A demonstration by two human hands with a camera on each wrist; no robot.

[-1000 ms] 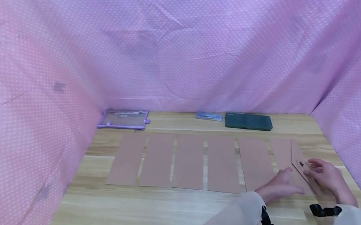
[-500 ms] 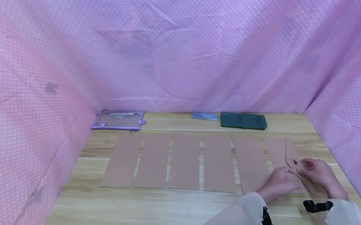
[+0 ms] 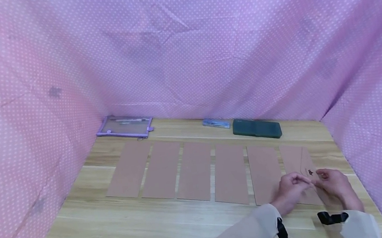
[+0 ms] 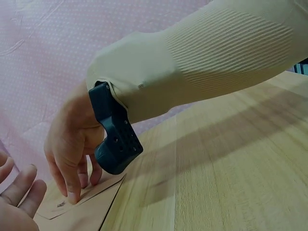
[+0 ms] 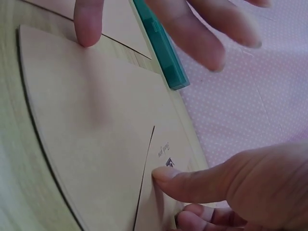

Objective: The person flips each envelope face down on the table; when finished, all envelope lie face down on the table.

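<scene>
A brown paper envelope (image 3: 291, 157) lies at the right end of a row, its flap (image 3: 306, 157) folded over the right side. The flap carries a small dark crown print, with "Thank you" lettering legible in the right wrist view. My right hand (image 3: 338, 188) pinches the envelope's flap side: its thumb (image 5: 192, 185) presses on the flap by the print, and its other fingers curl at the outer edge. Over the envelope's near left part is my left hand (image 3: 290, 193). Its fingers (image 5: 195, 33) are loosely extended above the paper, holding nothing.
Several more brown envelopes (image 3: 231, 175) lie flat in a row to the left, with narrow gaps. Behind them are a dark green case (image 3: 257, 128), a blue clear packet (image 3: 216, 123) and a purple-edged zip pouch (image 3: 124, 127) with pens. Pink dotted cloth (image 3: 184, 57) encloses the wooden table.
My left hand, spread low over the envelope a second ago, has come up with its fingers drawn in near the flap. My right hand stays at the flap. The head view has shifted slightly.
</scene>
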